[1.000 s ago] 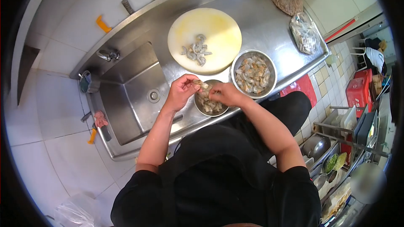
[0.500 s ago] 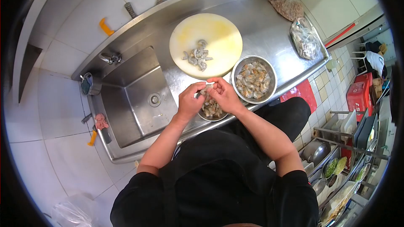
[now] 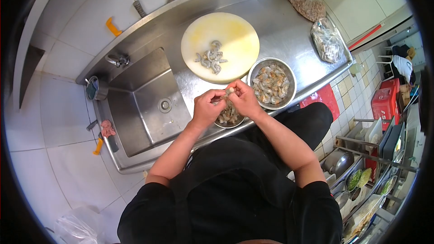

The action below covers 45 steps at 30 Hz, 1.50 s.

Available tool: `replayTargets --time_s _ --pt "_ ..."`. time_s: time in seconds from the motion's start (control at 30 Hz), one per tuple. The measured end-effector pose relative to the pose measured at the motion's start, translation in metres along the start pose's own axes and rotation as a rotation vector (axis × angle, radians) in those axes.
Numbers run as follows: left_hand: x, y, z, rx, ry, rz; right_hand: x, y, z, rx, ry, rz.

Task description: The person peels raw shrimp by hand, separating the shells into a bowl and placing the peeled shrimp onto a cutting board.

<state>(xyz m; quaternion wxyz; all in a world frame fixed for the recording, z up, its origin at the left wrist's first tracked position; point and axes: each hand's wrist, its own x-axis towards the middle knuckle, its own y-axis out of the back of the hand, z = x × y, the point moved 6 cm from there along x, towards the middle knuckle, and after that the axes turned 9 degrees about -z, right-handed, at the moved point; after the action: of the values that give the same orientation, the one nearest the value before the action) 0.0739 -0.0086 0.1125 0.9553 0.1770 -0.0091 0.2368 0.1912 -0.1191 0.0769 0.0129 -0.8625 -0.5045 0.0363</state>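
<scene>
Pinching a small shrimp (image 3: 229, 92) between them, the left hand (image 3: 209, 108) and the right hand (image 3: 245, 101) meet in the head view at the near edge of the round cutting board (image 3: 239, 31), the landmark here. Each has thumb and fingers closed on it, though the fingers hide much of the piece and where each grip falls. The hands are over a small metal bowl (image 3: 227, 127) on the wearer's side of the board, probably so that anything dropped lands inside.

Just beside the board, at its near right, a larger metal bowl (image 3: 295, 86) holds many shrimp, seemingly placed within the right hand's short reach. Grey, curled shrimp (image 3: 211, 58) lie grouped on the board's near left part, perhaps to keep them apart from those in the bowls. Left of the board is the sink basin (image 3: 153, 90); two filled plastic bags (image 3: 316, 22) rest well to its right.
</scene>
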Motion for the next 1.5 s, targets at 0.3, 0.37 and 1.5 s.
replayTargets --time_s 0.3,0.37,1.5 --pt "0.005 0.008 0.004 0.111 0.019 -0.070 -0.002 0.001 -0.017 -0.224 0.064 0.010" --pt "0.005 0.007 0.002 0.131 0.048 -0.104 -0.002 0.006 -0.021 -0.276 0.057 0.017" --pt "-0.009 0.010 -0.055 -1.036 0.429 -0.172 0.005 0.012 0.021 -0.022 -0.244 -0.108"
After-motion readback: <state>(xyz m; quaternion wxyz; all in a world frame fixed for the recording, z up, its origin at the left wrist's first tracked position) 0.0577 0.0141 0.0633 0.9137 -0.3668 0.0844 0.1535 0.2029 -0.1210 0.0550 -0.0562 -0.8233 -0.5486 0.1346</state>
